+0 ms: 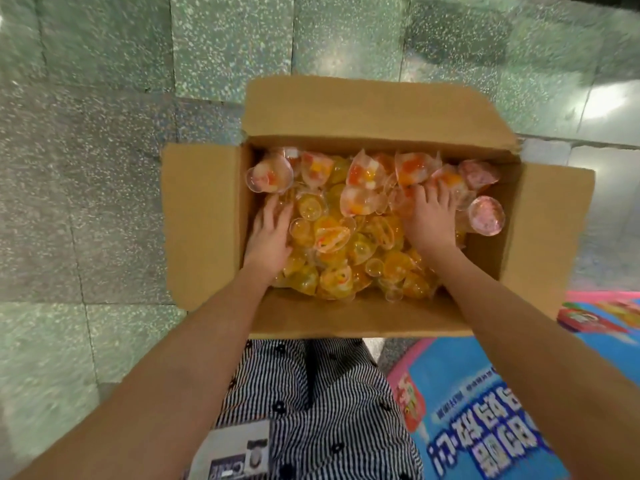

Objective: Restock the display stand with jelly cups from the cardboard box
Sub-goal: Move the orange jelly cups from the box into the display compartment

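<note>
Step in hand: the pick-up from the box. Both hands are laid in the pile and nothing is lifted yet, so the restock is judged to be at its gathering stage.
Next move: a scoop or a pinch of several cups is called for. The cups lie loose and tumbled, so a two-handed gather from the sides would likely serve best.
Floor [86, 168]: speckled green-grey stone tiles, glossy, seen to the left of and beyond the box.
Cardboard box [201, 223]: plain brown corrugated board, matte, with all four flaps folded outward; it is set on the floor just ahead of the person.
Left hand [268, 237]: laid flat on the left side of the pile, fingers straight and close together, the tips sunk among the cups. No cup is gripped.
Jelly cups [349, 237]: all inside the box; small clear plastic shells, rounded and shiny. They are mostly yellow-orange near the person, with larger ones holding red and white pieces along the far wall.
Right hand [431, 220]: rested on the right side of the pile, fingers spread and fairly straight — pressing, not holding.
Pink cup [486, 215]: round, lid upward, just right of the right hand.
Printed sheet [467, 393]: blue and pink, glossy, near right; whether it belongs to the display stand cannot be told.
</note>
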